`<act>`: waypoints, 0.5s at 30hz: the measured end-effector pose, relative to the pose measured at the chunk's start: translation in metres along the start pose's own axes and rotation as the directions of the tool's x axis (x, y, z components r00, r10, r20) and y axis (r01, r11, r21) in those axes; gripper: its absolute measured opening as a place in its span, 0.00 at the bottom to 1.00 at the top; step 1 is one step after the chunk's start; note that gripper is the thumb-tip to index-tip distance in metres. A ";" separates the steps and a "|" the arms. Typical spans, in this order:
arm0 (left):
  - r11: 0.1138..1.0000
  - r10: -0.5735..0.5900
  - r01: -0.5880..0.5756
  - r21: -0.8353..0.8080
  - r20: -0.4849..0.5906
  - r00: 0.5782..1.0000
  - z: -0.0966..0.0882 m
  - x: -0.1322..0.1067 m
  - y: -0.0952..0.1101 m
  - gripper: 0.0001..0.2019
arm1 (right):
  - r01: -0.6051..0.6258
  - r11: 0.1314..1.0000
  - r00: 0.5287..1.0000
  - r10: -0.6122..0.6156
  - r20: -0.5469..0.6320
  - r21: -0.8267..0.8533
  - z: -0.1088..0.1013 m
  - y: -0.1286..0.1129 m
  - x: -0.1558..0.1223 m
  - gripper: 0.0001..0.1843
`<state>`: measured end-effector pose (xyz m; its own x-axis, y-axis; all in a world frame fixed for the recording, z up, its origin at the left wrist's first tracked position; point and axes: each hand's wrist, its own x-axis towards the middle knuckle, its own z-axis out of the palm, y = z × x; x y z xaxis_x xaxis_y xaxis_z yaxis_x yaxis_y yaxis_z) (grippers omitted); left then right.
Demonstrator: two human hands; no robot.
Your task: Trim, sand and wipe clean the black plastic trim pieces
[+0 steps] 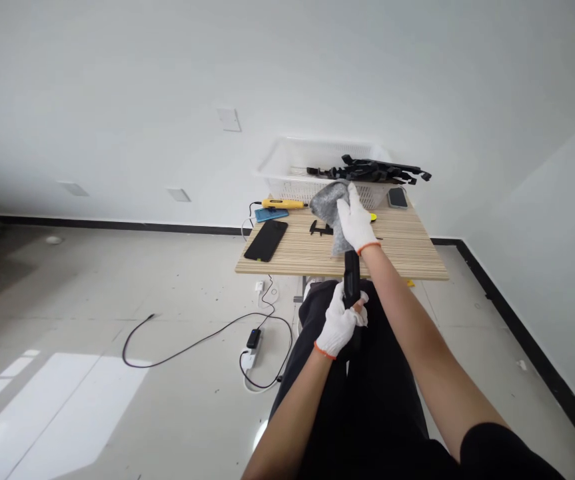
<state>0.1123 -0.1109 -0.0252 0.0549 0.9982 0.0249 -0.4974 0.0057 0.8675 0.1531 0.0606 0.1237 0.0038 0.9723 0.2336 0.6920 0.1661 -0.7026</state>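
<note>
Both my hands wear white knit gloves. My left hand [340, 323] is closed around a long black bar-shaped part [351, 279], held above my lap at the near edge of a small wooden table [397, 257]. My right hand [356, 220] reaches over the table and grips a grey cloth [328, 203] that hangs down toward the tabletop. A small black clip-like part [321, 229] lies on the table just left of the cloth.
A white plastic basket [287, 170] at the table's far edge holds several long black parts [372, 171]. Two phones [266, 240] [398, 197], a yellow tool [282, 203] and a blue item [271, 214] lie on the table. Cables and a power strip [252, 347] trail on the floor.
</note>
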 end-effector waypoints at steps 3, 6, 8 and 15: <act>0.998 -0.009 0.009 0.059 -0.001 1.000 -0.003 -0.003 0.000 0.20 | 0.052 0.999 0.999 -0.052 0.013 0.005 -0.003 -0.013 0.033 0.29; 0.996 -0.011 0.012 0.091 -0.014 1.000 -0.005 -0.006 0.001 0.20 | 0.129 0.992 0.990 -0.128 0.063 -0.011 -0.005 -0.021 0.053 0.24; 0.996 -0.007 0.008 0.087 -0.011 1.000 -0.004 -0.007 0.002 0.19 | 0.137 0.989 0.987 -0.132 0.088 -0.053 -0.006 -0.024 0.059 0.24; 0.997 -0.034 0.039 0.074 -0.062 0.998 0.003 -0.002 0.003 0.22 | 0.092 0.995 0.990 -0.087 0.107 -0.044 0.000 -0.033 0.048 0.24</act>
<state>0.1131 -0.1135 -0.0212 0.0186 0.9992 -0.0356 -0.4296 0.0401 0.9021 0.1306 0.1017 0.1576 -0.1339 0.9661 0.2206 0.7207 0.2477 -0.6475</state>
